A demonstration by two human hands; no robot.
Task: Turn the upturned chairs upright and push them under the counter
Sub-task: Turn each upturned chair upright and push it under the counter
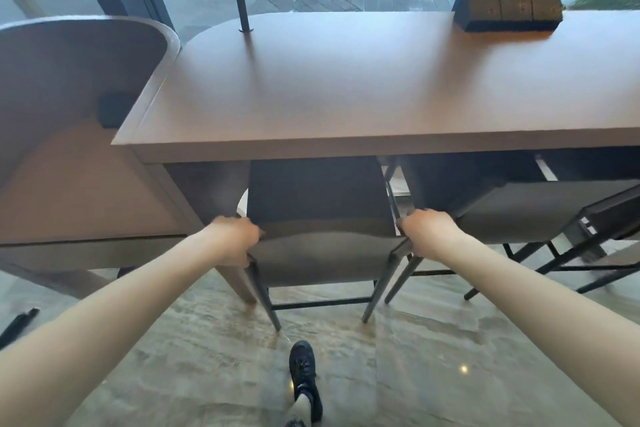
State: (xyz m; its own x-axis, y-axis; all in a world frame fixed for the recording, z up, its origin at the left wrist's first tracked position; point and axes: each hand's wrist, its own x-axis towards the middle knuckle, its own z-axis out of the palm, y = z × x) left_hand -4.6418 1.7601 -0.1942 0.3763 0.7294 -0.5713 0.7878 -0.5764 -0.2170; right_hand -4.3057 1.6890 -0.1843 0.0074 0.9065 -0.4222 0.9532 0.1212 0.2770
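Both bare forearms reach forward from the lower corners toward mid-frame, where the left hand [235, 241] and right hand [429, 232] curl their fingers around opposite sides of the chair back [325, 253].

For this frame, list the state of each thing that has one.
Chair: upright, seat partly under the counter.
Second chair: upright, partly under the counter.
Left hand: grips the chair back's left edge.
Right hand: grips its right edge.
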